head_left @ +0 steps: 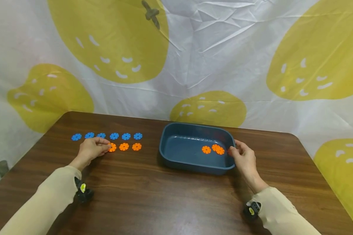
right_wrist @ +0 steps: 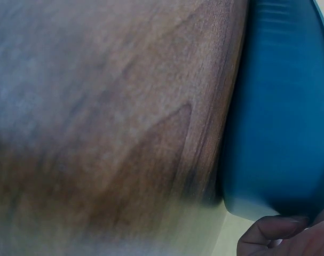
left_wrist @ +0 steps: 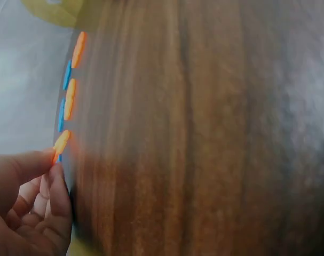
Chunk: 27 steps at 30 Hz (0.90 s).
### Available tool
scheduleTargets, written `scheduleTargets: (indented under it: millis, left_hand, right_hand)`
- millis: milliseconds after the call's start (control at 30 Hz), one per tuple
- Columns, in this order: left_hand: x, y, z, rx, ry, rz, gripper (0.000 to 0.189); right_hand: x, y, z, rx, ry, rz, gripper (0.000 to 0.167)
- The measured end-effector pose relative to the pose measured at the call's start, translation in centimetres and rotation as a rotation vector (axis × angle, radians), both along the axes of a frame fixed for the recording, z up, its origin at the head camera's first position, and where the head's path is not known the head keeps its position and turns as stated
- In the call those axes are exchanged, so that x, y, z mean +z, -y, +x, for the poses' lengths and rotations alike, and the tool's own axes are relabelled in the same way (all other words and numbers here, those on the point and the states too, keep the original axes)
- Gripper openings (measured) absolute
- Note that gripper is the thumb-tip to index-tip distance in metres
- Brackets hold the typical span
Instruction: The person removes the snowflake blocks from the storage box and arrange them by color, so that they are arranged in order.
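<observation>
My left hand [head_left: 94, 150] pinches an orange notched plastic disc [head_left: 113, 147] between thumb and fingertips, at the left end of an orange row. In the left wrist view this disc [left_wrist: 62, 143] stands tilted at the fingertips. Two more orange discs, one in the middle [head_left: 124, 147] and one at the right end [head_left: 136, 147], lie beside it. Behind them runs a row of several blue discs [head_left: 114, 136]. My right hand [head_left: 245, 160] grips the right rim of a dark blue plastic basin [head_left: 179, 163], thumb over the edge. Three orange discs [head_left: 206, 149] lie inside the basin, toward its right.
The basin stands on a brown wood-grain table [head_left: 153, 202], right of the disc rows. Behind the table hangs a white cloth [head_left: 129, 98] printed with yellow fruit, close to the back edge. Each wrist wears a small black camera [head_left: 83, 192].
</observation>
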State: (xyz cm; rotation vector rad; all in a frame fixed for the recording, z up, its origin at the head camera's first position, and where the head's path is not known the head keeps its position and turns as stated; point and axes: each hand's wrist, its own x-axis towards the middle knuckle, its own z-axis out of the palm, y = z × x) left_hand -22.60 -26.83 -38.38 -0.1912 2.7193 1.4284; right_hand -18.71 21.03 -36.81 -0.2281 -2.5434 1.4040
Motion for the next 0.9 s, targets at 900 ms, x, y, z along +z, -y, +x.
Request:
scheduleTargets:
  millis: [900]
  left_hand:
    - [-0.29,-0.63,0.19,0.027,-0.095,-0.313,0.021]
  right_hand:
    - [-0.09,0.12,-0.11,-0.009,-0.019,-0.007,0.037]
